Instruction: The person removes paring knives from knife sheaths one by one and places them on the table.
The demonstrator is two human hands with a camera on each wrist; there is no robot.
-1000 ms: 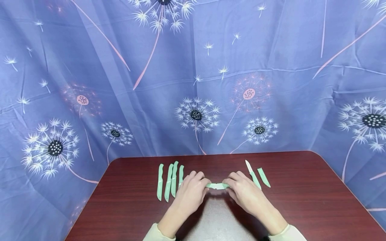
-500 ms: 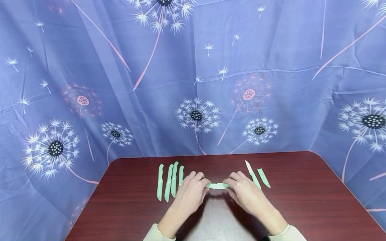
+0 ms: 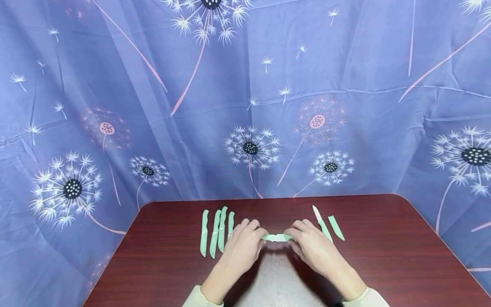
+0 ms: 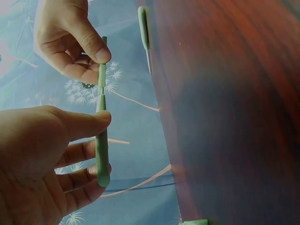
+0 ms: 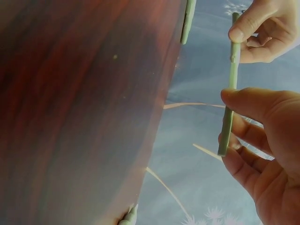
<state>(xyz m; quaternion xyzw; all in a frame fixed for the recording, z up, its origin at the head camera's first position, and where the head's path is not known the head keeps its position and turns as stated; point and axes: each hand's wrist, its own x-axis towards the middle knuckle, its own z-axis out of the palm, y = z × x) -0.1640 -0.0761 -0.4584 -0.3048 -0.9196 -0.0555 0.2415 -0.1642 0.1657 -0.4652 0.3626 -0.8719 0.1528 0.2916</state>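
Now left hand (image 3: 242,241) pinches green knife (image 3: 277,237) handle, right hand (image 3: 309,242) pinches cover end. Looks light, stiff, smooth plastic; blade sharp, so hold ends.

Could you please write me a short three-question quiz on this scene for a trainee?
1. True or false: both hands grip one green knife above the table.
2. How many green pieces lie in the row beside the left hand? A) two B) four C) six
3. What lies next to the right hand on the table?

Key
1. True: the left hand holds one end and the right hand the other.
2. B: four pieces in the row.
3. A bare knife with its white blade showing, and a green sheath beside it.
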